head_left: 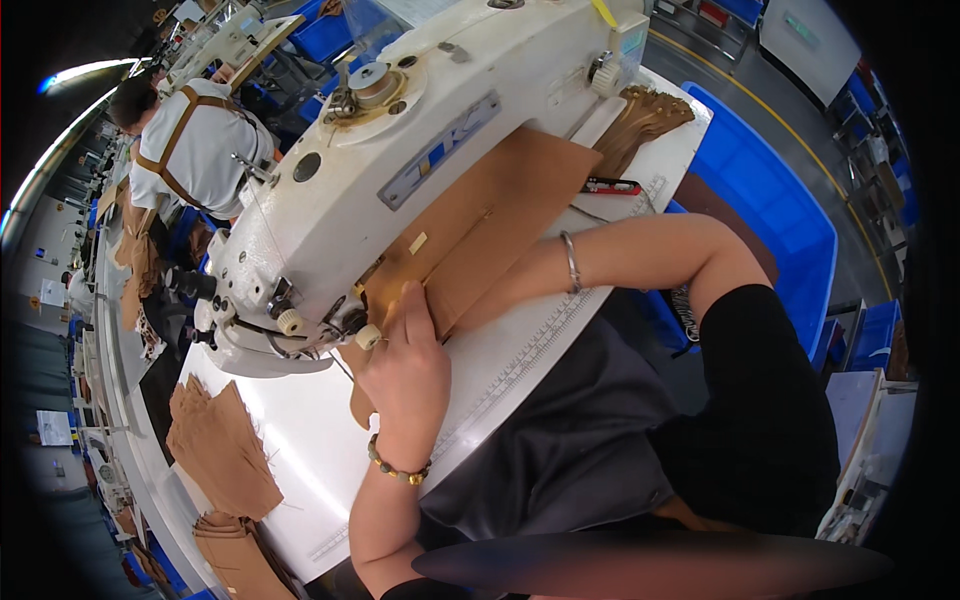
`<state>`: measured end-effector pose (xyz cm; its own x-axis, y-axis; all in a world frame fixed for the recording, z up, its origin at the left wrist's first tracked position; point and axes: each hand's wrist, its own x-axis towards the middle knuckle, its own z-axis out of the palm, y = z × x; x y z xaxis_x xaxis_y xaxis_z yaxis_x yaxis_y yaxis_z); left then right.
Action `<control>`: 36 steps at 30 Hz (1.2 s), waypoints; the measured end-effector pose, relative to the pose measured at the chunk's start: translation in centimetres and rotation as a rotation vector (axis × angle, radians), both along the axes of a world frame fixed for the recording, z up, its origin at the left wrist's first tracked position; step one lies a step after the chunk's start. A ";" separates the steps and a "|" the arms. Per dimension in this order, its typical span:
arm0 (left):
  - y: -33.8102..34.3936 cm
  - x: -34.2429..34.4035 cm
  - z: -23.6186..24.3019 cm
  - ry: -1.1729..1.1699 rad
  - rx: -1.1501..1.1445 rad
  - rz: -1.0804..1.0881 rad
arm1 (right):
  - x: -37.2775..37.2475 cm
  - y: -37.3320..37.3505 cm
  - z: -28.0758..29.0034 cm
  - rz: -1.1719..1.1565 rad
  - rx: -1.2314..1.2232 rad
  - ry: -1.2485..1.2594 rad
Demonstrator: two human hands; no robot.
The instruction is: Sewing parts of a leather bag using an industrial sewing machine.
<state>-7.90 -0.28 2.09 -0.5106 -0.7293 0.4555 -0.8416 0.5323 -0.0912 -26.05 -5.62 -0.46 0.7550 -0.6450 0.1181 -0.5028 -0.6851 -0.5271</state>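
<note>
a white sewing machine (450, 110) stands on a pale desk (320, 440), its arm running from the near left to the far right. the brown cloth (535, 180) lies beneath and on the near side of this arm, bearing a small pale tag (418, 243). the left hand (408, 355) rests upon the cloth beside the needle end, fingers close together; whether its grip pinches the material cannot be told. a beaded bracelet (398, 470) circles that wrist. the right hand (480, 312) enters from the right and is largely hidden by the cloth, so the state of its grip cannot be told; a metal bangle (571, 262) circles the forearm. at the left lie loose brown pieces (225, 445), with a brown stack (235, 555) nearer. at the far right are bunched brown strips (645, 125) and a red-and-black tool (612, 186). a ruler scale (540, 340) follows the near edge. beyond, at right, sits a blue bin (800, 230); at far left, a co-worker (205, 145) wears a white top with brown straps.
</note>
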 end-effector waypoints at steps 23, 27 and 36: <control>1.2 5.4 -2.6 0.202 0.010 -0.189 | -0.9 -3.7 -0.6 -0.295 -0.087 0.040; 1.6 5.7 -3.1 0.060 0.071 -0.127 | -3.3 -1.2 0.5 -0.398 -0.132 -0.002; 0.9 6.8 -1.9 0.112 0.224 -0.133 | -2.4 5.5 8.5 0.228 0.125 0.318</control>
<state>-1.08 0.59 0.18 -0.5639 -0.7481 0.3498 -0.7612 0.6351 0.1311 -28.48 -0.13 8.02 0.8664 -0.4516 -0.2131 -0.4970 -0.7382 -0.4561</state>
